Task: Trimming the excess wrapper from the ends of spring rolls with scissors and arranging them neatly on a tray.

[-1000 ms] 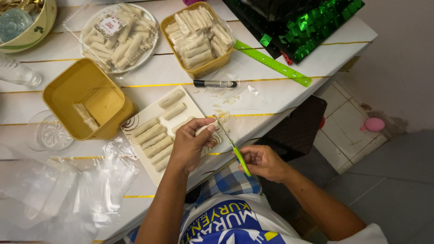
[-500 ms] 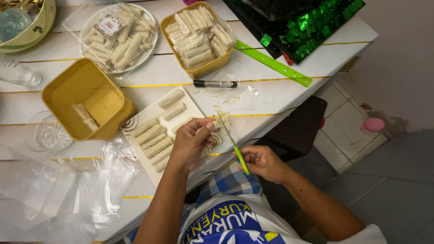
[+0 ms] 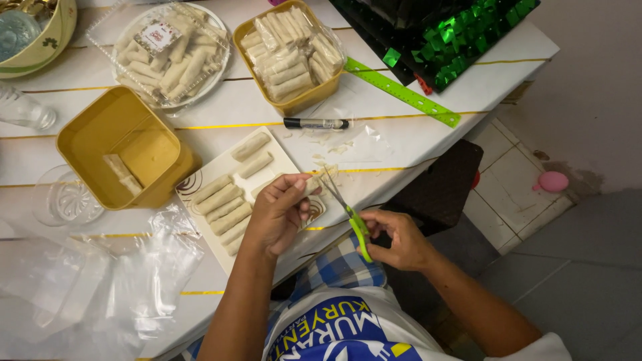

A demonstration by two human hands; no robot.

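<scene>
L hand has brought roll up to scissors (blades now at its end); R hand grips handles.

Rolls lie on a tray, tub to its left

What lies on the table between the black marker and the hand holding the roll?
Head view: small pale scraps on bare white table between the black marker and the left hand.

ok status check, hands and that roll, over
Left hand pinches a pale roll over the white tray. Right hand grips green-handled scissors, blades at the roll's end. Nothing in the way.
</scene>
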